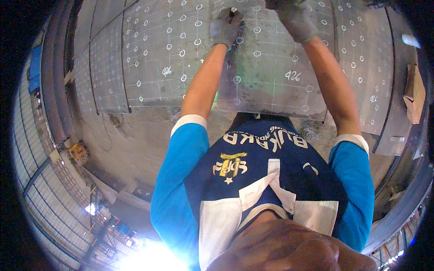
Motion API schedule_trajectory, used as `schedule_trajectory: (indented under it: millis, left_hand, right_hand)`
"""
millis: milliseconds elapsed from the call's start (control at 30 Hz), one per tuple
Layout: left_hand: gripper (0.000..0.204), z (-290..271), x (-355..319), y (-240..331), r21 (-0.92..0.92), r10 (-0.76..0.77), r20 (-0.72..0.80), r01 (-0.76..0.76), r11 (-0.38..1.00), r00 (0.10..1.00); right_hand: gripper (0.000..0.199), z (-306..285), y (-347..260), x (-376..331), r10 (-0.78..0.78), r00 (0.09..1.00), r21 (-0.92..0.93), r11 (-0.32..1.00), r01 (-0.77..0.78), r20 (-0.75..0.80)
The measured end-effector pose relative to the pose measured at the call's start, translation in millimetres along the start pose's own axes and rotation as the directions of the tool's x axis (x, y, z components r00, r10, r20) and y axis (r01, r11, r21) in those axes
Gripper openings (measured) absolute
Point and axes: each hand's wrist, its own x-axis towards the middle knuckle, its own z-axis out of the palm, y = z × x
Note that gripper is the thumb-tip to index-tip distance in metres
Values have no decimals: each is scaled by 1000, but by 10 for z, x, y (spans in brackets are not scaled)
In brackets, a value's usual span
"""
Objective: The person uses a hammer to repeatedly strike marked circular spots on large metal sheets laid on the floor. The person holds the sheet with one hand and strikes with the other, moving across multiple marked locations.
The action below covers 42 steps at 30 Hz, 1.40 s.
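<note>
My left hand [226,28], in a grey work glove, is closed over the steel plate [217,92]. At its fingertips shows a small white-tipped piece, too little visible to name. Farther right, my right hand [296,20], also gloved in grey, reaches to the top edge of the view. Its fingers are dark and partly cut off, so their grip is hidden. The plate beneath both hands bears rows of white chalk-like circles, thin grid lines and handwritten marks. A faint green patch lies across its middle.
More marked plates lie to the left [106,67] and right [359,67], with dark seams between them. Torn brown cardboard [413,95] rests at the far right. A yellow machine [77,153] stands at the left on the grey floor [135,149]. Long steel beams [56,90] run along the left.
</note>
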Motion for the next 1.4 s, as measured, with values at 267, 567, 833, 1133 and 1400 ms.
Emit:
schedule_trajectory:
  millis: [267,567,833,1133,1400]
  left_hand:
    - [45,281,137,-404,57,46,-97,-41,998,994]
    - [41,-35,-35,-150,-281,-216,-118,176,943,969]
    - [47,293,-263,153,-100,1,28,2,995,1000]
    - [55,288,-278,217,-56,29,44,-27,998,999]
    - [52,178,-305,326,-93,-59,142,73,993,988]
  right_hand:
    - [31,-523,-213,-598,561,517,-292,808,-511,647]
    - [27,-1261,-866,-1931,772,419,-410,618,-671,479]
    - [29,-1370,-1040,-2142,799,387,-562,600,-570,461]
    - [29,-1325,-937,-2354,699,590,-471,712,-521,404]
    - [35,-1388,-963,-2258,741,477,-499,672,-548,473]
